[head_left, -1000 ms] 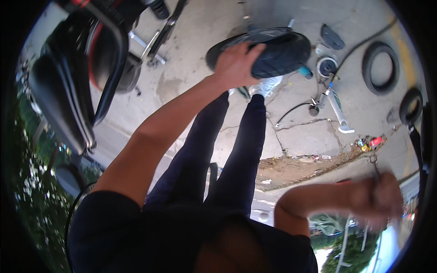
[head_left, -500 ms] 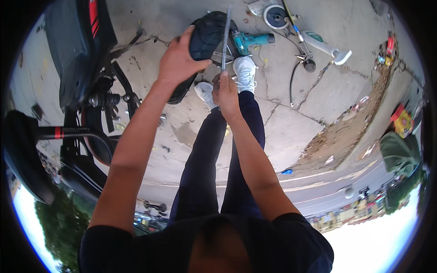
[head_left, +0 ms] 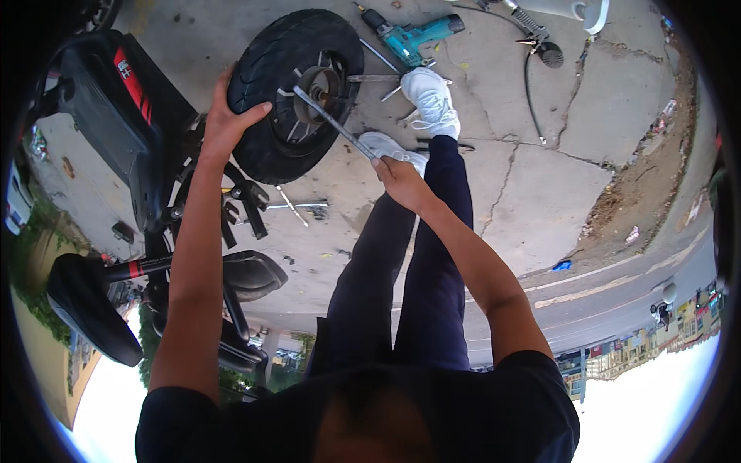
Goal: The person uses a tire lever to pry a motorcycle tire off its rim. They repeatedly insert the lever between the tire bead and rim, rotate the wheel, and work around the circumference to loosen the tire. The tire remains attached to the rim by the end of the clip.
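Two bare hands in the head view, both at work around one black wheel (head_left: 316,83). Wheel situated left of the middle, in the far part of the scene, tilted, with tread toward left and hub side toward right. Left hand (head_left: 230,127) gripping the wheel at its left edge, with thumb laid upon the tread and fingers spread along the left. Right hand (head_left: 401,182) closed in a fist around the near end of a long metal bar (head_left: 340,128). Far end of this bar over the hub side; not possible to tell touching or only hanging above. To the right of the wheel, two white shoes (head_left: 431,100) on the ground, under dark trousers (head_left: 363,262). Just beside the right shoe, on its far side, a green-blue drill (head_left: 414,38), with bit pointing left. More to the right, a black hose (head_left: 529,96) with round dark gauge (head_left: 550,54), on cracked concrete (head_left: 556,185). At left, a black scooter (head_left: 127,116) with red stripe. Between scooter and trousers, crossed metal rods (head_left: 293,207), near the wheel. At far right, brown soil (head_left: 637,177) with small litter.
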